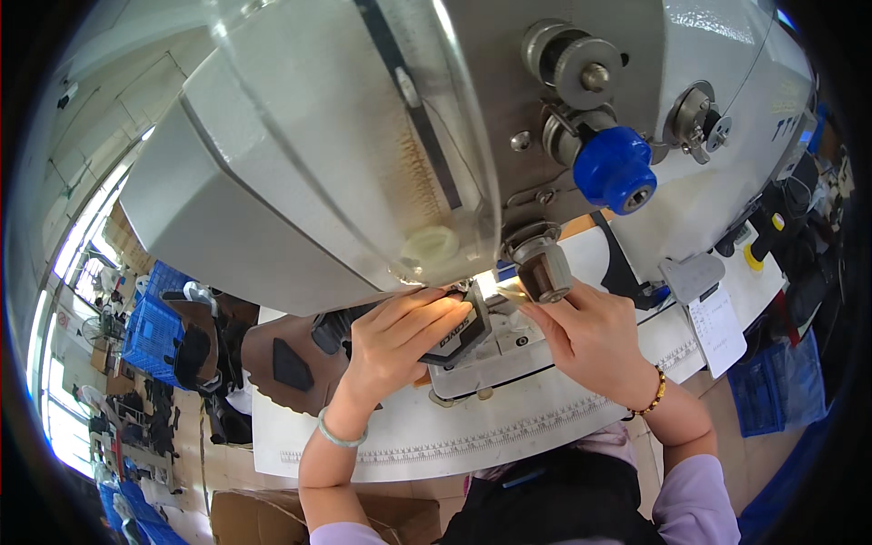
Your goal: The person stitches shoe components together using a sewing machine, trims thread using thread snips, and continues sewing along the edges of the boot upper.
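Note:
A large grey sewing machine (272,209) stands over the work, with a lit spot around its needle area. Under its head, my left hand (395,345) presses its fingers along a dark grey patch (463,338) with pale lettering, gripping it at the edge. My right hand (595,341) is closed on the other side of the lit spot, thumb and forefinger brought together near the metal thread fittings (545,272). What those fingertips hold, if anything, is hidden. The needle itself cannot be made out.
Brown material (304,386) with dark pieces lies left on the white table (509,445), which has a ruler scale along its front. A white paper (718,331) hangs at the right edge. Blue crates (154,331) stand left, and a cardboard box (259,520) sits below.

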Available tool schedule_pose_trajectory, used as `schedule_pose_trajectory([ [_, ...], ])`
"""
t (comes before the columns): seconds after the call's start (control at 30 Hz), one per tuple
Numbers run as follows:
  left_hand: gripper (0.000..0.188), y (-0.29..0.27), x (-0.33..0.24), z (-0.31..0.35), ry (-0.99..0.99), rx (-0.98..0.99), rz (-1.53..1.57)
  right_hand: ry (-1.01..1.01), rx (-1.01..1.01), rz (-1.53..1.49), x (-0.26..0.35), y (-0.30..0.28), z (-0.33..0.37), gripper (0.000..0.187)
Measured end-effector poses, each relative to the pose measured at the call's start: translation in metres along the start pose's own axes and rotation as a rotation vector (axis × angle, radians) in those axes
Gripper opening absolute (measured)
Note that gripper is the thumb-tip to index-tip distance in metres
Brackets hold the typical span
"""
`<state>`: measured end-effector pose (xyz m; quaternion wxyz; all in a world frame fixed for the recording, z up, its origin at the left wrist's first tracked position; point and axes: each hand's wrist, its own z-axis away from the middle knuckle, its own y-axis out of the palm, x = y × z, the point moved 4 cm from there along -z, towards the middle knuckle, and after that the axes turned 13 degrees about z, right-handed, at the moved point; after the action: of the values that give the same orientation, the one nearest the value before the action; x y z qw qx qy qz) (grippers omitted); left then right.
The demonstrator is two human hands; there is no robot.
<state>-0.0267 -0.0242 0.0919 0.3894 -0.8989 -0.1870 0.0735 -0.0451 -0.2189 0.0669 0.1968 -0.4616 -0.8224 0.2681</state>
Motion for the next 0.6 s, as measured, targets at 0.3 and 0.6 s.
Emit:
schedule_pose_trajectory([
  [0.3,0.047,0.006,0.002,0.008,0.003,-0.020,-0.045,0.039,0.093,-0.235,-0.007,0.019,0.016,0.032],
  [0.6,0.040,0.015,0.008,0.026,-0.073,-0.130,-0.080,-0.488,-0.289,-0.167,0.007,0.042,-0.004,0.035],
])
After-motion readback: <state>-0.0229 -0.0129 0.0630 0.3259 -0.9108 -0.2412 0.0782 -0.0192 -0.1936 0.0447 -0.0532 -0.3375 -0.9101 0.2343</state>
